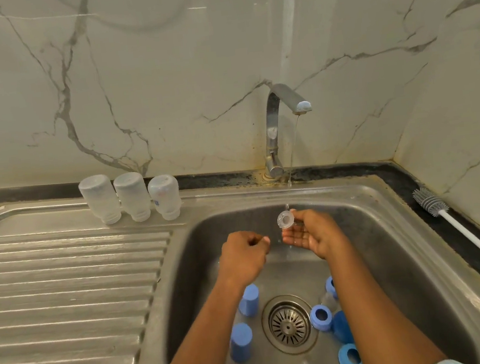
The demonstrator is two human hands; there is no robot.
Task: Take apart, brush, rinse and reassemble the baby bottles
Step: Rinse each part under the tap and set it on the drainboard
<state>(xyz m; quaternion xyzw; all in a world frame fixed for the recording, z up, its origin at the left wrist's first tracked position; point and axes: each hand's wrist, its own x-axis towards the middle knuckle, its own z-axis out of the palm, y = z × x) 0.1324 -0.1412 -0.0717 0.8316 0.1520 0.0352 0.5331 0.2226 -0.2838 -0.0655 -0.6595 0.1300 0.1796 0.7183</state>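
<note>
Small blue mark on rightmost upturned bottle [164,197], possibly print; too blurred to read.

A single wide-angle camera on the person's head looks forward and steeply down from close above the sink [383,192]; the left grip [245,256] and right grip [316,233] sit near mid-frame; the tap [274,124] and marble wall [160,71] bend across the top; the ribbed drainboard [65,291] fills the left.

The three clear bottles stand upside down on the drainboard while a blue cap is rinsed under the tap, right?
Not a blue cap: the head view shows the right hand holding a clear teat under the tap. The rest is right.
</note>
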